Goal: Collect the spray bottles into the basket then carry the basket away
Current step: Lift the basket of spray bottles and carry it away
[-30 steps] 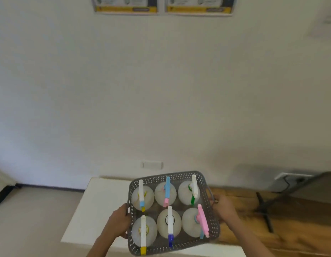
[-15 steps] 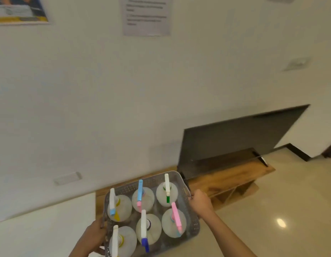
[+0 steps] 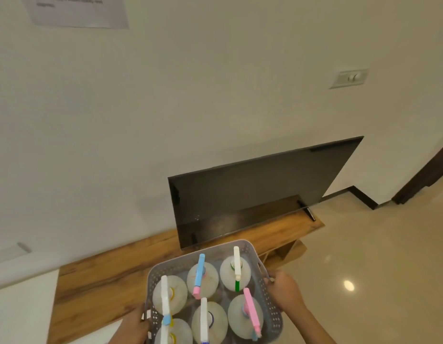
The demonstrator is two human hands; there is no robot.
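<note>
A grey perforated basket (image 3: 242,245) is held up in the air at the bottom centre, carried between both hands. It holds several pale spray bottles (image 3: 207,279) standing upright, with white, blue, pink and green trigger heads. My left hand (image 3: 134,327) grips the basket's left handle. My right hand (image 3: 286,292) grips the right handle. The basket's near edge is cut off by the frame.
A dark flat television (image 3: 260,192) stands on a low wooden bench (image 3: 111,279) against the white wall. A white table (image 3: 21,309) lies at the lower left. Glossy beige floor (image 3: 376,269) opens to the right, with a dark door frame (image 3: 424,175) at the far right.
The view has swung right, away from the white table. The basket has travelled with both hands over the wooden bench toward the television and open floor.
</note>
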